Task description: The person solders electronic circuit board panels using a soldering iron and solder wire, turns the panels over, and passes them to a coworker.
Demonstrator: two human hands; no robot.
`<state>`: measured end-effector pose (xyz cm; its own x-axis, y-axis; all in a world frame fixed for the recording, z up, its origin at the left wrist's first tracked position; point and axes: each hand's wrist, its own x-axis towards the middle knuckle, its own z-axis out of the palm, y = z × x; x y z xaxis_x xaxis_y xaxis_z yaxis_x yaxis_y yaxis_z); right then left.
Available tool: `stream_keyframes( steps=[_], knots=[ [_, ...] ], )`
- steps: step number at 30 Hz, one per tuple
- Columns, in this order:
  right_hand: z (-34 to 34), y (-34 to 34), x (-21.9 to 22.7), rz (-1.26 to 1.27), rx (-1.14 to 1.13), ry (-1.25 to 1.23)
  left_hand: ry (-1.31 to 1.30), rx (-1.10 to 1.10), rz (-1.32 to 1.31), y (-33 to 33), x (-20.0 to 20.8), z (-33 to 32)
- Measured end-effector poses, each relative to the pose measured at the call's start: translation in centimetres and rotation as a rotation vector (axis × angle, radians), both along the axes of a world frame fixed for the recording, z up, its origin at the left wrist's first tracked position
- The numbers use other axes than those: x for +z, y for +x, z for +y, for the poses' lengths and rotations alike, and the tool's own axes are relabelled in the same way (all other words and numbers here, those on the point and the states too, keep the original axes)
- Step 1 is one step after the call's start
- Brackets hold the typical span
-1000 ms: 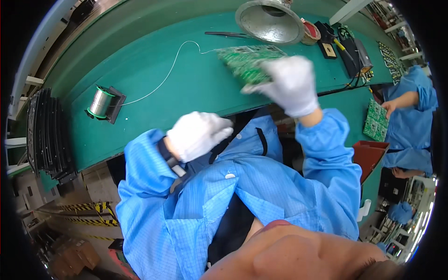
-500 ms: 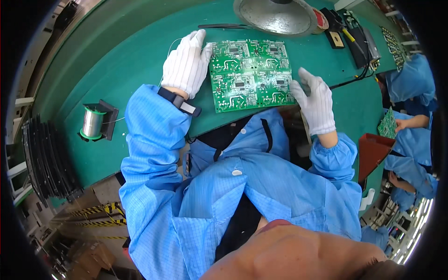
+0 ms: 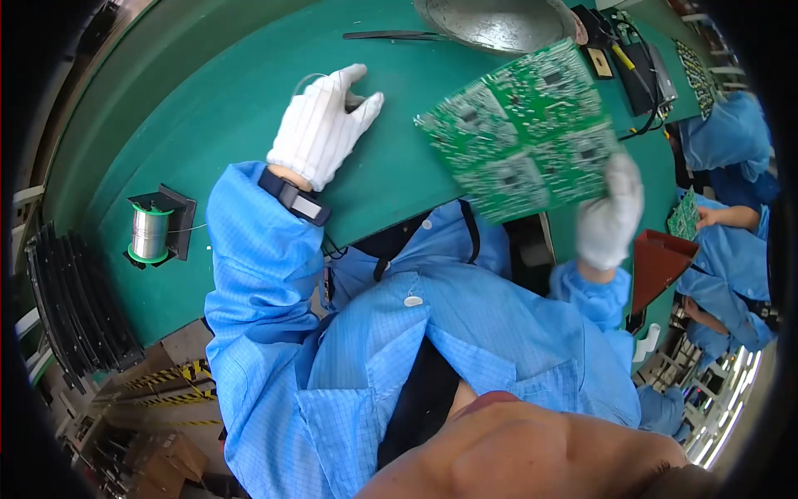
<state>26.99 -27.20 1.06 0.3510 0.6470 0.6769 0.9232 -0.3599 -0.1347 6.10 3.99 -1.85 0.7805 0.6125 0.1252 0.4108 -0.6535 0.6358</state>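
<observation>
My right hand (image 3: 611,216), in a white striped glove, grips a green circuit board (image 3: 532,137) by its right edge. The board is tilted and raised off the bench, blurred by motion, and bears four-part repeated patterns of small parts. My left hand (image 3: 320,129), gloved alike, is over the green bench, thumb and forefinger apart, other fingers curled. A thin solder wire (image 3: 304,81) loops behind its knuckles into the hand; its end is hidden. Left of my sleeve, a spool of solder wire (image 3: 150,234) sits on a black holder.
Tweezers (image 3: 395,36) lie at the back beside a round metal lamp shade (image 3: 499,21). A soldering iron (image 3: 625,60) with its stand is at the far right. A red-brown bin (image 3: 659,264) stands at right, near co-workers in blue. Black curved racks (image 3: 79,303) are at left.
The board has left the bench, swinging right and tilting, with my right hand now closed on its right edge. My left hand has come away from the board's left edge.
</observation>
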Motion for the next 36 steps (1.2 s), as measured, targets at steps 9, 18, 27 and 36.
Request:
stream_keyframes(
  steps=[9, 18, 27, 36],
  knots=[
    [12.8, 3.7, 14.9, 0.302, 0.748, -0.495, 0.048, 0.238, -0.122, -1.6, 2.1, 1.4],
    [27.8, -1.5, 2.8, 0.485, 0.815, -1.065, -0.127, 0.312, -0.334, -1.1, 1.9, 1.8],
    [21.5, -1.6, 2.7, 0.222, 0.428, -0.673, -0.43, 0.225, 0.104, -0.5, 3.3, 0.6],
    [26.2, -1.3, -0.7, 0.313, 0.334, -0.471, -0.637, 0.186, -0.241, -0.1, 1.9, 0.6]
  ],
)
